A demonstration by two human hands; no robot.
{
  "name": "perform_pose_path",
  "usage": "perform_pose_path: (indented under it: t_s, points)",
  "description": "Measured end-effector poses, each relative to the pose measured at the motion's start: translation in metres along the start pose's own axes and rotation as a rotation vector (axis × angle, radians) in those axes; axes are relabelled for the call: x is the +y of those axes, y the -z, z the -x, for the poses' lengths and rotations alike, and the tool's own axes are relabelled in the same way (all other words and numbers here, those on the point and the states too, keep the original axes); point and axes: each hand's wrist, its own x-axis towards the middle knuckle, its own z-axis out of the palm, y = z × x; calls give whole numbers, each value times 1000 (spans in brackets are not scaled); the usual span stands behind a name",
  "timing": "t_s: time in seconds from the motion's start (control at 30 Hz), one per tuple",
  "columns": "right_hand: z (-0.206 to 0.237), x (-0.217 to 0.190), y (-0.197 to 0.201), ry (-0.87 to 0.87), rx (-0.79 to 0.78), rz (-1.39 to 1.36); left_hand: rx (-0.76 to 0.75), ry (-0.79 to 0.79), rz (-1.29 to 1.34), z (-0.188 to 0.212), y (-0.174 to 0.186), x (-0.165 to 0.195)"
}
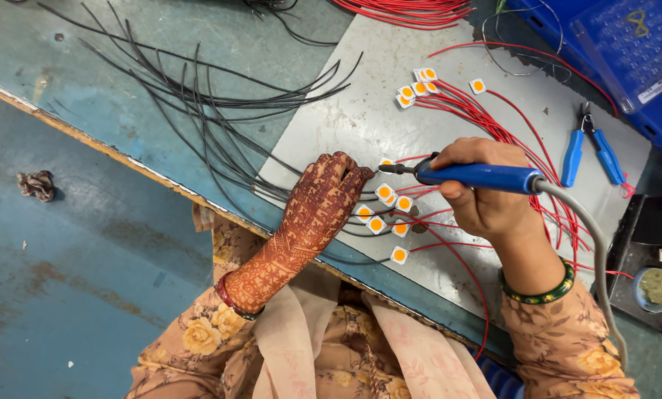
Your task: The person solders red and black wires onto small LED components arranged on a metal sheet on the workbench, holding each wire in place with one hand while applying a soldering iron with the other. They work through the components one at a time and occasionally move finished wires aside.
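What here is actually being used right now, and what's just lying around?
In use: soldering iron in the right hand; small white squares with orange centres by the left hand; black wires; red wires; metal sheet.

Lying about: blue-handled pliers; blue bin; crumpled rag on the floor.
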Motion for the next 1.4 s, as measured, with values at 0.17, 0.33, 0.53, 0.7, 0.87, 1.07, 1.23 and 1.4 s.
perform_pose_path:
  t_s: [0.17, 0.33, 0.53, 0.7, 0.87, 1.07, 1.23, 1.4]
  points:
    - [-5, -8, 2, -37, -31, 12, 2, 9, 4, 0, -1, -1]
    - [-13, -22, -1, -3, -40, 59, -7, 22, 16, 0, -3, -2]
    - [-16, -24, -1, 72, -78, 105, 12, 5, 19, 0, -4, -2]
    - [-8, -16, 11, 48, 69, 8, 15, 19, 24, 0, -5, -3]
    - [8, -14, 29, -54, 286, 75, 18, 5, 9, -1, -4, -1]
    - [66, 11, 73, -243, 568, -24, -23, -17, 12, -13, 3, 0]
    - [131, 66, 126, -402, 690, -146, -45, -166, -47, -50, -8, 2]
    - [152, 74, 142, -458, 761, -67, -122, -278, -160, -112, -39, -2]
